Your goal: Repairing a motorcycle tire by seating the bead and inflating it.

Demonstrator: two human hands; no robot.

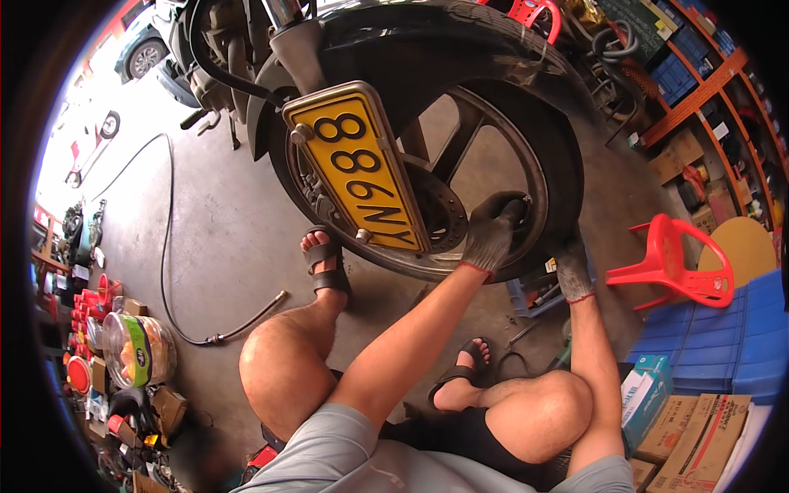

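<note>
In front of me stands a motorcycle wheel with a black tyre [563,156] and a dark spoked rim [460,135]. My left hand [493,230], in a grey glove with dark fingers, reaches to the rim's inner edge. Its fingers are closed around a small shiny valve stem [526,199]. My right hand [574,273], gloved the same way, is at the tyre's lower right side; its fingers are dark and mostly hidden. A yellow number plate [357,168] hangs on the mudguard [394,49] above the wheel, left of my left hand. A brake disc [448,218] shows behind the plate.
Below the tyre sits a blue-grey tool tray [534,300]. A red plastic chair [670,263] and blue bins [707,337] stand at right, with cardboard boxes [699,444] nearer. A black hose [170,238] crosses the floor at left, near a clear plastic jar [140,349]. Orange shelving [694,99] stands far right.
</note>
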